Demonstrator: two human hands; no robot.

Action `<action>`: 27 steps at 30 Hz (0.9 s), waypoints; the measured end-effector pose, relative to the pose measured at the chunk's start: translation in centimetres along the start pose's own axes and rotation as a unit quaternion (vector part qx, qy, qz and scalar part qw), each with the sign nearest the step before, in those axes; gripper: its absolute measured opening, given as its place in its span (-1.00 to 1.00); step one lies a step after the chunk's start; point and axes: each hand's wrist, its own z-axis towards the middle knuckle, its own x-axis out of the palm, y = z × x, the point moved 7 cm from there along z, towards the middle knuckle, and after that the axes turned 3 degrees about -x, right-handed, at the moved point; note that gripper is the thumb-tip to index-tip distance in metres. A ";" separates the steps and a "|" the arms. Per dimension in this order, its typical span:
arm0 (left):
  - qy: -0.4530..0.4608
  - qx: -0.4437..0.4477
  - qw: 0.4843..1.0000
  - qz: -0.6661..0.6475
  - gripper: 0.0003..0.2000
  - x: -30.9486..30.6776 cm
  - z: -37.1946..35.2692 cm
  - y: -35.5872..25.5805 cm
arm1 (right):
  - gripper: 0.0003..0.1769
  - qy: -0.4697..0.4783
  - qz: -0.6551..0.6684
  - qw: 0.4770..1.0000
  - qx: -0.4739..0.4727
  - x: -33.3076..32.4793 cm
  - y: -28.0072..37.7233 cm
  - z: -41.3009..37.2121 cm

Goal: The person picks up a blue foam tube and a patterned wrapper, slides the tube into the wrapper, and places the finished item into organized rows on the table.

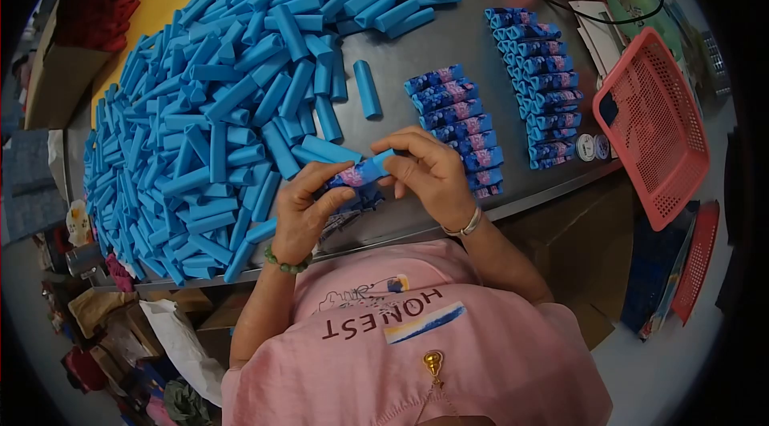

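At the centre of the frame, the partly wrapped blue tube (358, 174) spans both hands: the left hand (307, 206) pinches its patterned left end, the right hand (432, 178) its bare right end, thumbs against fingers. Loose blue tubes (216, 122) heap at left; patterned pieces (469, 123) lie right of centre

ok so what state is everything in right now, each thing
left hand: fingers closed on held piece
right hand: fingers closed on held piece's other end
held piece: blue, partly covered by patterned wrap
blue tubes: bare, heaped
lone tube: bare, beside heap
near patterned pieces: lined up
far patterned pieces: stacked in rows
pink basket: tilted
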 end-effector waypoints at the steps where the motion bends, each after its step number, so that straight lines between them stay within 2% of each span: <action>1: -0.003 -0.034 0.998 -0.060 -0.72 -0.3 0.0 0.4 | -0.81 -0.001 -0.001 1.000 -0.001 -0.3 -0.1 0.1; 2: -0.006 -0.068 0.991 -0.119 -0.72 -0.4 -0.1 0.9 | -0.79 0.005 0.126 0.989 0.074 -0.5 -1.3 0.1; 3: -0.007 -0.067 0.991 -0.120 -0.72 -0.4 0.0 0.8 | -0.77 0.011 0.250 0.957 0.149 -0.2 -2.4 -0.1; 7: 0.001 -0.062 0.989 -0.136 -0.71 0.2 0.0 0.1 | -0.76 0.021 0.244 0.953 0.178 0.4 -3.1 -0.4; 9: 0.005 -0.050 0.990 -0.132 -0.71 0.6 0.1 -0.3 | -0.79 0.016 0.283 0.942 0.182 0.9 -3.4 -0.5; 12: -0.005 -0.045 0.993 -0.105 -0.71 0.7 0.2 -0.4 | -0.81 0.003 0.260 0.952 0.161 0.7 -3.6 -0.5; 16: -0.019 0.004 0.998 -0.054 -0.70 1.0 0.5 -1.0 | -0.77 0.000 0.237 0.955 0.175 0.2 -3.2 -0.4; 17: -0.029 0.012 0.998 -0.052 -0.70 1.0 0.7 -1.0 | -0.74 -0.007 0.036 0.998 0.047 -0.6 -0.9 0.3; 18: -0.024 0.016 0.998 -0.054 -0.70 1.1 1.1 -1.1 | -0.70 -0.012 -0.169 0.982 -0.082 -0.6 1.6 0.5; 19: -0.016 0.057 0.998 -0.004 -0.67 1.4 1.4 -1.7 | -0.71 -0.008 -0.211 0.967 -0.140 -0.6 2.9 0.7; 20: -0.009 0.097 0.994 0.047 -0.63 1.7 1.5 -2.3 | -0.71 -0.010 -0.214 0.966 -0.141 -1.2 2.8 1.1; 22: -0.038 0.110 0.989 0.095 -0.60 2.2 2.1 -3.3 | -0.82 0.053 -0.346 0.903 -0.250 -1.3 3.5 2.0; 23: -0.070 0.119 0.980 0.143 -0.57 2.1 2.4 -3.8 | -0.82 0.051 -0.347 0.901 -0.254 -2.4 3.8 2.8; 25: -0.086 0.149 0.970 0.174 -0.54 1.5 3.0 -3.5 | -0.90 -0.022 -0.349 0.923 -0.160 -6.5 3.7 5.0; 26: -0.099 0.176 0.958 0.204 -0.52 1.2 3.2 -3.5 | -0.90 -0.049 -0.350 0.925 -0.140 -8.5 3.1 5.9; 27: -0.094 0.165 0.961 0.199 -0.55 1.0 3.3 -3.4 | -0.89 -0.075 -0.350 0.926 -0.119 -10.4 2.2 6.5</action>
